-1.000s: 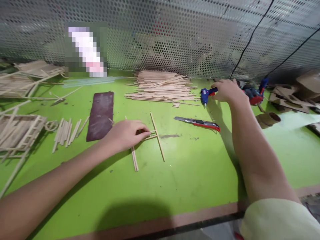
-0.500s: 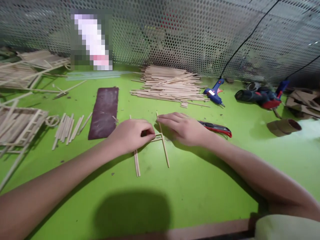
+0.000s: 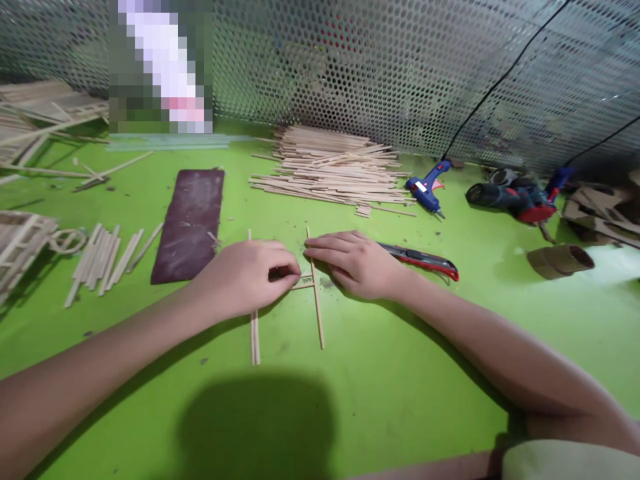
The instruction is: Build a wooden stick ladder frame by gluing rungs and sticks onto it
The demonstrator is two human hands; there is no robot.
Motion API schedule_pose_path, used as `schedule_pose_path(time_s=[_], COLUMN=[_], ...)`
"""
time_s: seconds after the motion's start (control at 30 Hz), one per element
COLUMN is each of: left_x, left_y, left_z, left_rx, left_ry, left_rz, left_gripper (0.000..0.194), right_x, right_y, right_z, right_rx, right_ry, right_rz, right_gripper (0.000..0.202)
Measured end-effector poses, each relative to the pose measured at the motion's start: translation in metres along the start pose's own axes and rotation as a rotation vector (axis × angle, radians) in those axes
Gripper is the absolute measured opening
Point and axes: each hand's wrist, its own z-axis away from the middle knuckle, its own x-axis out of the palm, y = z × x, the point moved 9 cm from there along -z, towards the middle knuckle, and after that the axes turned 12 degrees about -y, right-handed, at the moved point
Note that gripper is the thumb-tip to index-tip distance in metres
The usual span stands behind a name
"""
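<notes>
My left hand point(image 3: 250, 273) is closed in a pinch at the left ends of two short wooden sticks point(image 3: 303, 287), partly covering them. These short pieces lie crosswise against a longer thin wooden stick point(image 3: 319, 313). My right hand point(image 3: 363, 265) lies with its fingers stretched out, the fingertips on the upper part of that long stick. Beneath my left hand, a pair of parallel sticks point(image 3: 255, 340) sticks out towards me. A red and black utility knife point(image 3: 423, 259) rests just right of my right hand.
A dark sanding sheet point(image 3: 189, 223) and cut short sticks point(image 3: 100, 260) lie left. Behind are a stick pile point(image 3: 330, 163) and a blue glue gun point(image 3: 427, 189). A power tool point(image 3: 520, 197) and a cardboard tube point(image 3: 560, 260) stand right; perforated metal point(image 3: 325, 67) borders the table.
The view has shifted slightly, so most things appear farther left. My hands keep nearly the same pose, with the left pinching the short sticks and the right on the long stick.
</notes>
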Motion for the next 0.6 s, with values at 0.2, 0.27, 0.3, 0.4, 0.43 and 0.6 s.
schedule_pose_path(time_s=[0.2,0.27,0.3,0.4,0.43,0.6], left_x=[0.0,0.002,0.002,0.003,0.002,0.003], left_y=[0.002,0.002,0.002,0.002,0.004,0.023], left_z=[0.0,0.0,-0.001,-0.001,0.0,0.01], left_rx=[0.012,0.02,0.022,0.029,0.039,0.171], left_ry=[0.011,0.016,0.019,0.036,0.047,0.118], left_rz=[0.017,0.018,0.014,-0.031,-0.06,-0.281], left_gripper=[0.033,0.033,0.033,0.032,0.033,0.039], right_x=[0.0,0.0,0.0,0.001,0.001,0.001], right_y=[0.001,0.0,0.0,0.001,0.001,0.002], right_z=[0.0,0.0,0.0,0.0,0.0,0.0], right_rx=[0.019,0.014,0.012,0.019,0.022,0.033], right_ry=[0.007,0.006,0.003,-0.006,-0.006,0.004], right_rz=[-0.033,-0.036,-0.036,-0.042,-0.045,-0.068], right_gripper=[0.044,0.046,0.048,0.05,0.05,0.047])
